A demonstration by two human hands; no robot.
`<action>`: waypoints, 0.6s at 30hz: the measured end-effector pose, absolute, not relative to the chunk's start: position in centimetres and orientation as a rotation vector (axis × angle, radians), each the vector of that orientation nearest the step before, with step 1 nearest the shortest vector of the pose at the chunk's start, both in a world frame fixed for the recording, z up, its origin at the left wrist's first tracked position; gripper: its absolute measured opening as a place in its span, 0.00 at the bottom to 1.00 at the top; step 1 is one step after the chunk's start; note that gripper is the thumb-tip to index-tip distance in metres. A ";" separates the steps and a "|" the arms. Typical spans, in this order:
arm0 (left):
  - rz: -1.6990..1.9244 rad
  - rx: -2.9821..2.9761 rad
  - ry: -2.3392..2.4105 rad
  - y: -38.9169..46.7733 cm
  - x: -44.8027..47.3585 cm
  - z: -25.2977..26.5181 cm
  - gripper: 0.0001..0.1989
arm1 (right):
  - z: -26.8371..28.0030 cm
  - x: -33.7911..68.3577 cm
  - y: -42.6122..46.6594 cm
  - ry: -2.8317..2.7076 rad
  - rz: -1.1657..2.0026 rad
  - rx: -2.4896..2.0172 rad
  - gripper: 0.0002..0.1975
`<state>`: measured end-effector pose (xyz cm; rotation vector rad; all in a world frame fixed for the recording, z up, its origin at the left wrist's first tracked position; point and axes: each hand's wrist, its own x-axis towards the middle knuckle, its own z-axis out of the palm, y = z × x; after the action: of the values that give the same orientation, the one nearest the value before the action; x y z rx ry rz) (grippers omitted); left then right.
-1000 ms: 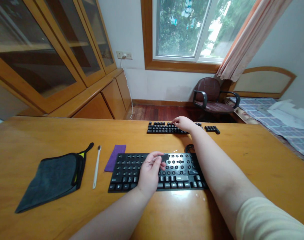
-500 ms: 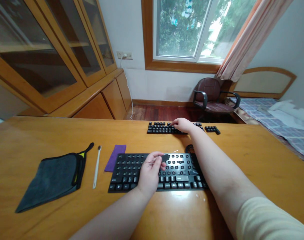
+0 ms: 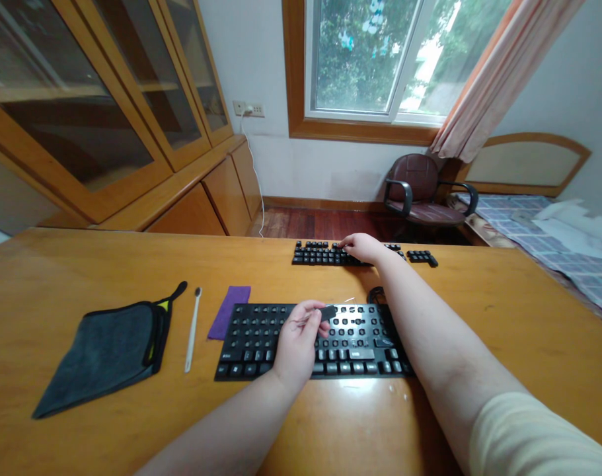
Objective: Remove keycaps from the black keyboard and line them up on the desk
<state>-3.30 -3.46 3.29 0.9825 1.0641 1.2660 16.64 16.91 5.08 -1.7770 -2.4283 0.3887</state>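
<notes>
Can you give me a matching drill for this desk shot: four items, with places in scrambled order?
Items:
1. purple cloth
2. white brush
3. loose keycaps
4. dark keycap

Places:
A. under the right hand, at the far edge of the table
B. pinched in the left hand over the keyboard
C. between the grey pouch and the purple cloth
D. touching the keyboard's far-left corner

Pairs: 1-D, 2-C, 3-A, 4-B

Small black keycap [image 3: 326,312] pinched above a flat, half-stripped black keyboard [image 3: 261,340]; loose black keycaps [image 3: 320,253] in rows beyond.
</notes>
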 end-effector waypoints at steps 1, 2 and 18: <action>1.269 0.984 1.064 -3.5 -3.3 3.2 0.10 | 5.1 16.7 16.9 -2.421 0.379 -1.766 0.16; 1.270 0.985 1.064 -3.5 -3.3 3.2 0.10 | 5.1 16.8 16.9 -2.414 0.369 -1.756 0.16; 1.258 1.005 1.076 -3.5 -3.4 3.3 0.12 | 5.6 24.1 18.4 -1.894 0.293 -2.381 0.21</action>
<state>-3.38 -3.53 3.34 1.0048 1.0762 1.2575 24.12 18.38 5.56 -2.3813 -1.8942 0.2925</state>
